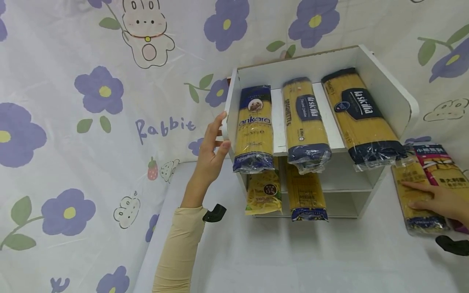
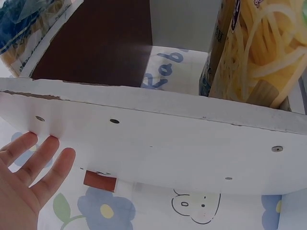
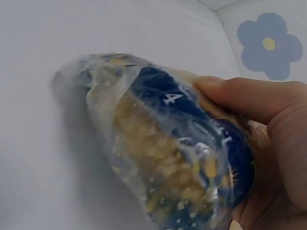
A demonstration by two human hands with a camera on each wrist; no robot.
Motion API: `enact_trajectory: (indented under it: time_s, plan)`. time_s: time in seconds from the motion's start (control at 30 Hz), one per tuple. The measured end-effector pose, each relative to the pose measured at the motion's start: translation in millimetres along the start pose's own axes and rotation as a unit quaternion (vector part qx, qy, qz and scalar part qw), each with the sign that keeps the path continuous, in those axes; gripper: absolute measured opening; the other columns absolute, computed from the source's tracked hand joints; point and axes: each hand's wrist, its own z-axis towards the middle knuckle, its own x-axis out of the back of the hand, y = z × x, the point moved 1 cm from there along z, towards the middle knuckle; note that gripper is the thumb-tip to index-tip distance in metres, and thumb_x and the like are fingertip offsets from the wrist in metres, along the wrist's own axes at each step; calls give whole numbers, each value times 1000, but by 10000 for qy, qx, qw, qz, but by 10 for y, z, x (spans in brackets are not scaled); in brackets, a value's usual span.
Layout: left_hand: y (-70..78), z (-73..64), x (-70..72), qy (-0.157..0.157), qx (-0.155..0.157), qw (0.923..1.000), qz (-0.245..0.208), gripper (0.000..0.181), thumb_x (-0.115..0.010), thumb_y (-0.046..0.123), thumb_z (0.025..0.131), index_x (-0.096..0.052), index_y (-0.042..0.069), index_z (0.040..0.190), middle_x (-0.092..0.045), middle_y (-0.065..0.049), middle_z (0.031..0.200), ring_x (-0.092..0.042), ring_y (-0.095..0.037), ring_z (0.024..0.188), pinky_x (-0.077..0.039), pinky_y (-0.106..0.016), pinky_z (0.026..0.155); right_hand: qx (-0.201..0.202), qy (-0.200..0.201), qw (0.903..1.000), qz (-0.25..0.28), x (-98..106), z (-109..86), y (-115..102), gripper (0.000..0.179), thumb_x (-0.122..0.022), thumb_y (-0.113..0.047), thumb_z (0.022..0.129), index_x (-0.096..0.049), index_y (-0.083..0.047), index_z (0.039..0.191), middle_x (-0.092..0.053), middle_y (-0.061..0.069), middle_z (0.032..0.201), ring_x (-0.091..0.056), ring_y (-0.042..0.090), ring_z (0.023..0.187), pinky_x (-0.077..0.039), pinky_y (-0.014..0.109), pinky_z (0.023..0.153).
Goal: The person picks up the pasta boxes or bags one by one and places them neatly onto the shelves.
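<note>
My left hand (image 1: 210,158) is at the left side of a white shelf unit (image 1: 388,89), fingers extended and fingertips right at its side panel. In the left wrist view, those fingers (image 2: 45,165) lie loosely spread against the white board. At the far right, my right hand (image 1: 439,201) grips a yellow spaghetti pack (image 1: 404,175) with a dark blue end. The right wrist view shows the thumb (image 3: 240,96) along one side of this pack (image 3: 158,139), whose clear wrapper end points at the camera. A second pasta pack (image 1: 441,162), pink and yellow, lies beside it, partly behind the hand.
On the top shelf lie an Ankara pack (image 1: 255,130) and two La Sicilia packs, one in the middle (image 1: 304,118) and one at right (image 1: 362,114). Two more packs, a light yellow one (image 1: 264,191) and a darker one (image 1: 305,191), jut from below. A flowered cloth (image 1: 146,101) hangs behind.
</note>
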Motion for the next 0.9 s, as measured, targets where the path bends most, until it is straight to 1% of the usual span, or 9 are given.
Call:
enact_trajectory:
  time_s: [0.2, 0.3, 0.4, 0.43, 0.53, 0.63, 0.67, 0.77, 0.9]
  plan:
    - [0, -2, -22, -12, -27, 10000, -36, 84, -32, 77, 92, -24, 24, 157, -46, -10, 138, -52, -26, 112, -52, -38, 85, -182, 627, 9962, 578, -105, -142, 30, 90, -56, -57, 95, -15, -3, 153, -15, 49, 144, -21, 71, 115, -27, 80, 91]
    - [5, -10, -27, -6, -49, 9999, -88, 84, -33, 76, 92, -25, 23, 156, -46, -11, 138, -52, -24, 111, -52, -37, 85, -364, 1148, 9873, 1035, -156, -205, 33, 84, -56, -55, 96, -11, -20, 158, -10, 45, 151, -16, 69, 126, -19, 80, 99]
    - [5, -19, -28, 3, -47, 9999, -115, 84, -33, 76, 93, -25, 22, 156, -45, -11, 141, -51, -23, 111, -51, -37, 85, -378, 1712, 9732, 1485, -156, -263, -25, 79, -59, -47, 96, -9, -35, 157, -12, 41, 155, -23, 66, 128, -36, 66, 96]
    - [6, -22, -27, 6, -46, 9999, -129, 84, -33, 76, 93, -25, 22, 156, -45, -11, 141, -50, -23, 111, -51, -37, 85, -346, 1917, 9679, 1588, -137, -279, -58, 78, -60, -44, 97, -10, -39, 156, -13, 40, 156, -29, 62, 126, -43, 53, 94]
    - [9, -25, -24, 14, -35, 9999, -151, 83, -33, 75, 93, -25, 22, 156, -44, -10, 142, -49, -24, 112, -50, -38, 86, -94, 2483, 9495, 1919, -61, -352, -209, 74, -65, -35, 95, -20, -43, 154, -24, 28, 160, -54, 22, 102, -45, 20, 69]
    - [11, -26, -20, 17, -45, 9999, -162, 83, -33, 75, 93, -25, 21, 156, -44, -11, 142, -49, -24, 112, -50, -39, 86, 253, 3082, 9253, 2194, 37, -461, -399, 71, -70, -24, 93, -32, -42, 151, -45, -4, 147, -39, -12, 82, -38, 4, 57]
    - [10, -25, -19, 24, -49, 9998, -168, 83, -34, 75, 93, -25, 21, 156, -44, -11, 142, -49, -25, 112, -50, -39, 86, 394, 3220, 9189, 2247, 72, -506, -474, 70, -70, -19, 93, -34, -40, 151, -47, -3, 144, -34, -18, 80, -39, 3, 57]
    - [1, -24, -18, 40, -41, 9998, -174, 83, -34, 75, 93, -25, 21, 156, -44, -10, 143, -49, -25, 112, -50, -39, 86, 607, 3569, 9063, 2183, 165, -640, -683, 69, -66, -13, 94, -35, -36, 151, -45, -3, 141, -30, -19, 90, -36, -3, 64]
    - [-10, -21, -20, 42, -9, 9999, -146, 83, -34, 75, 93, -26, 22, 156, -44, -10, 143, -49, -25, 112, -51, -39, 86, 643, 3840, 8974, 2076, 269, -822, -920, 67, -62, -14, 97, -33, -37, 152, -29, 17, 154, -23, -14, 105, -27, -3, 72]
